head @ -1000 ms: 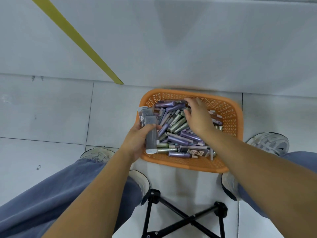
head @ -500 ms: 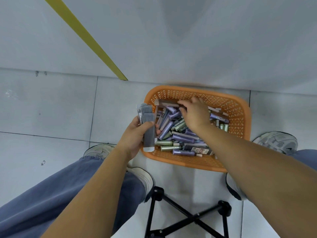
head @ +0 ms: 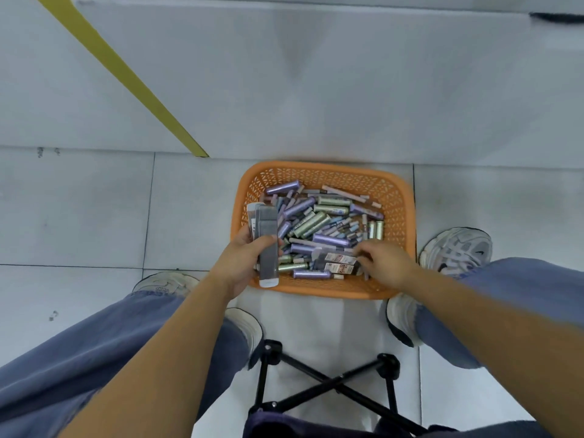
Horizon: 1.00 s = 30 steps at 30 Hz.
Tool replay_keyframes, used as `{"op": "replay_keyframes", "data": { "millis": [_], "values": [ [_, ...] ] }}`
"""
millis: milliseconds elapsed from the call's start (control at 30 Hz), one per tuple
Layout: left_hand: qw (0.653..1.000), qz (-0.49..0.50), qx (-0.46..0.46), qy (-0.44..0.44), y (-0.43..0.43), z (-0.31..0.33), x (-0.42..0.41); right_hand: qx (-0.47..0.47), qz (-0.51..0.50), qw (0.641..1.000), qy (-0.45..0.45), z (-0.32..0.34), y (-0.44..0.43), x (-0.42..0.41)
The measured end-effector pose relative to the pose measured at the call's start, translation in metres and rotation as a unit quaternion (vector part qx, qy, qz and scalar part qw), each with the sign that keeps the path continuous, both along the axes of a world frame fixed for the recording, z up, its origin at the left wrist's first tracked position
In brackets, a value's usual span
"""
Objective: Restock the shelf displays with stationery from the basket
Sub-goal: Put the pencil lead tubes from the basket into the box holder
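Gripping a stack of grey packs (head: 267, 221), the left hand (head: 241, 262) is hovering over the left rim of the orange basket (head: 316, 291), with the stack's long axis pointing away from the person. The brown-labelled packs (head: 339, 263) are lying near the basket's front wall, long axis running left-right. The right hand (head: 387, 263) is the nearer one and is reaching for their right end. Its fingers (head: 369, 250) are blurring, so I cannot tell whether they are pinching.

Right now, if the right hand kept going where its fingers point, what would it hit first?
Probably the dark brown white-labelled packs in the orange plastic basket, ahead of the right hand; blur hides any contact.
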<state>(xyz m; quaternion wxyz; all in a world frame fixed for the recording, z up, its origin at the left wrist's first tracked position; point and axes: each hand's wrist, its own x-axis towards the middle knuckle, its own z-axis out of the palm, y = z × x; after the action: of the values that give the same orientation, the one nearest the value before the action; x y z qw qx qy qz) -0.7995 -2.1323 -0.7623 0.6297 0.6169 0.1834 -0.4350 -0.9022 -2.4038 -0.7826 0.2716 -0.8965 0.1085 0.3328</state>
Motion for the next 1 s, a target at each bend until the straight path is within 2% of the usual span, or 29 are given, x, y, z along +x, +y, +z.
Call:
{"op": "replay_keyframes", "data": {
  "millis": [467,533,667,800,1000],
  "values": [
    [0.998,-0.045,0.035,-0.001,-0.003,0.006,-0.005,-0.058,-0.011,0.998,-0.007,-0.028,0.033,-0.015],
    [0.999,-0.034,0.023,0.013,-0.003,0.01,-0.003,-0.014,-0.037,0.999,-0.021,-0.018,0.035,-0.007],
    [0.999,0.006,-0.027,0.021,-0.007,0.027,0.002,0.139,-0.126,0.982,-0.032,0.033,0.043,0.026],
    [0.997,0.017,-0.056,-0.04,-0.016,0.062,0.009,0.242,-0.196,0.948,-0.066,0.098,0.063,0.052],
    [0.979,0.052,-0.137,-0.139,-0.023,0.146,0.025,0.339,-0.195,0.902,-0.182,0.185,0.087,0.065]
  ]
}}
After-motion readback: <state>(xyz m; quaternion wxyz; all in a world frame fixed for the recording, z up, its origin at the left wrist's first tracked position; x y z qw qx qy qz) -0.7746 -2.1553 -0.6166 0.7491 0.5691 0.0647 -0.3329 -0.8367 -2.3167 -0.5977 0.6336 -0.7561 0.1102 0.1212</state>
